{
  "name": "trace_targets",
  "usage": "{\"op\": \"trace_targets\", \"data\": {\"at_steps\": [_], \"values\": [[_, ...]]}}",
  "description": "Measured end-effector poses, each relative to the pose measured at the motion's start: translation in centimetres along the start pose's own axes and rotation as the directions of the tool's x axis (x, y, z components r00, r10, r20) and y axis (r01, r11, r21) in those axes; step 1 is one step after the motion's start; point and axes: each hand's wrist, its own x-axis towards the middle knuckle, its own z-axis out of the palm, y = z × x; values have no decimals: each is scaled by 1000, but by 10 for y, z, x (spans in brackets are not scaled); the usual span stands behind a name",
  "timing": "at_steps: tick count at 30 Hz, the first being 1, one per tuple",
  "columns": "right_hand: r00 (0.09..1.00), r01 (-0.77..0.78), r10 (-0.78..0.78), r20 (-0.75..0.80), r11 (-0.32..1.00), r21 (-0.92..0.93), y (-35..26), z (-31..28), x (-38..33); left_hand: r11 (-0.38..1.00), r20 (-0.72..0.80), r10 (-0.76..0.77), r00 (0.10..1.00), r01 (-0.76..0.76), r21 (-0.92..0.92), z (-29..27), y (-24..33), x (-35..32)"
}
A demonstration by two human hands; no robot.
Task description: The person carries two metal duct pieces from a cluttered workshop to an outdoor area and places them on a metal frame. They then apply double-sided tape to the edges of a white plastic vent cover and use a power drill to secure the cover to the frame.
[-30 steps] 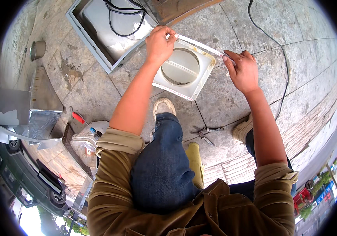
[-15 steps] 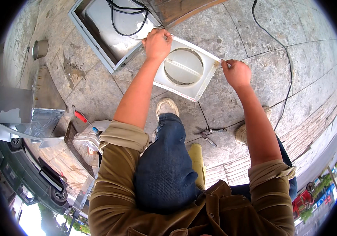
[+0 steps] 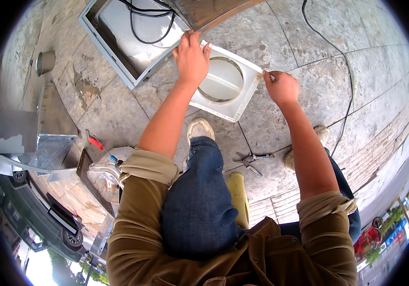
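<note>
A white square panel (image 3: 249, 83) with a large round opening and a bar across it lies tilted on the paving in front of me. My left hand (image 3: 193, 59) is over its upper left corner, fingers apart and thumb near the panel's edge. The fingertips reach toward the rim of a grey metal box (image 3: 135, 82) beside it. At the panel's right corner, my right hand (image 3: 283, 88) is closed, thumb and forefinger pinching the corner. Black cable (image 3: 140, 40) lies coiled in the box.
Pliers (image 3: 248, 162) lie on the paving near my feet. A red-handled screwdriver (image 3: 95, 142) is at the left, near bent sheet metal (image 3: 56, 114) and a metal cup (image 3: 45, 63). A dark cable (image 3: 347, 71) crosses the ground at the right. A brown board (image 3: 209, 12) stands at the far edge.
My left hand has opened from its closed grip at the panel's upper left corner, its fingers now spread. The right hand stays at the right corner. The whole view has shifted slightly.
</note>
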Motion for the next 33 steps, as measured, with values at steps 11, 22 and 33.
{"op": "trace_targets", "data": {"at_steps": [11, 22, 33], "values": [[1000, -18, 18, 1, 999, 28, 2, 2, 1, 848, 469, 364, 804, -495, 190, 7, 28, -41], [994, -91, 86, 66, 993, 73, 1, 1, 2, 781, 516, 487, 704, -616, 104, 15, 57, -36], [975, -220, 204, 86, 940, 262, 1, 11, -3, 935, 593, 351, 725, -308, -178, 41, 92, 0]]}}
